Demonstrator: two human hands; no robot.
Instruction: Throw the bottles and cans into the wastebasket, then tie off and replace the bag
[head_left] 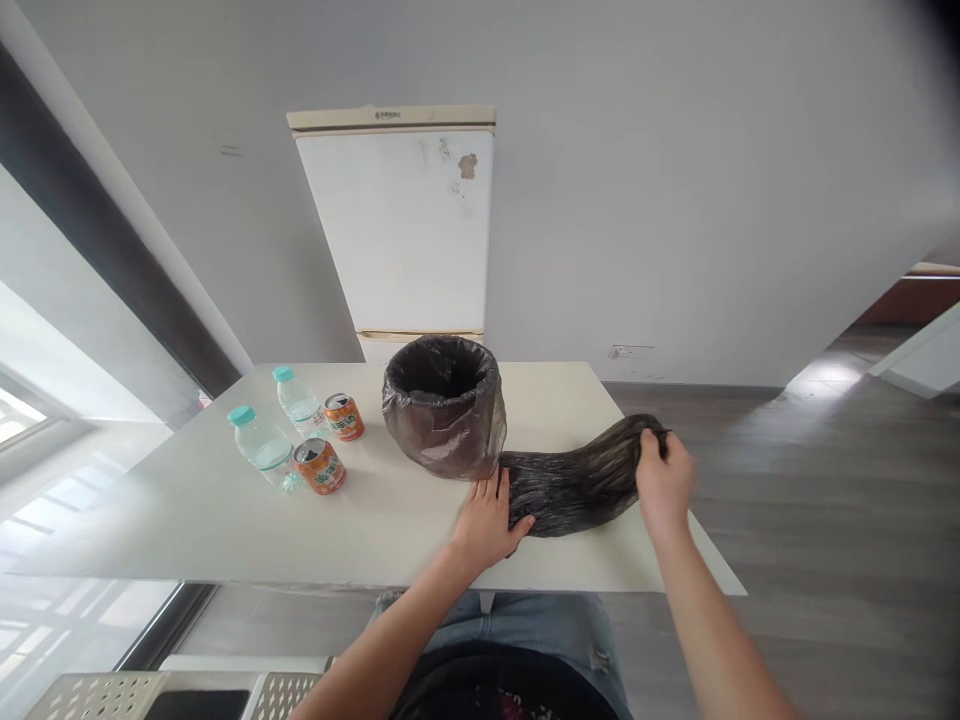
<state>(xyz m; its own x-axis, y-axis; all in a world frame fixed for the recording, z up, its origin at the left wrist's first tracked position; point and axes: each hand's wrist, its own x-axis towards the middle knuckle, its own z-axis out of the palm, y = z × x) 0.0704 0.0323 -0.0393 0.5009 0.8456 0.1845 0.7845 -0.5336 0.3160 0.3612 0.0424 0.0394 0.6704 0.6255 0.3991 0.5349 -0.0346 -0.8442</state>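
Observation:
A strip of dark, crumpled plastic bags (574,485) lies stretched across the white table (225,510). My left hand (487,520) presses flat on its near end, fingers spread, right beside a small bin (444,405) lined with a dark bag. My right hand (664,475) is closed round the far end of the strip and lifts it a little off the table near the right edge.
Two water bottles with teal caps (262,445) (298,398) and two orange cans (320,466) (343,416) stand left of the bin. A white fridge (405,230) is behind the table. A perforated grey crate (97,695) sits at the lower left.

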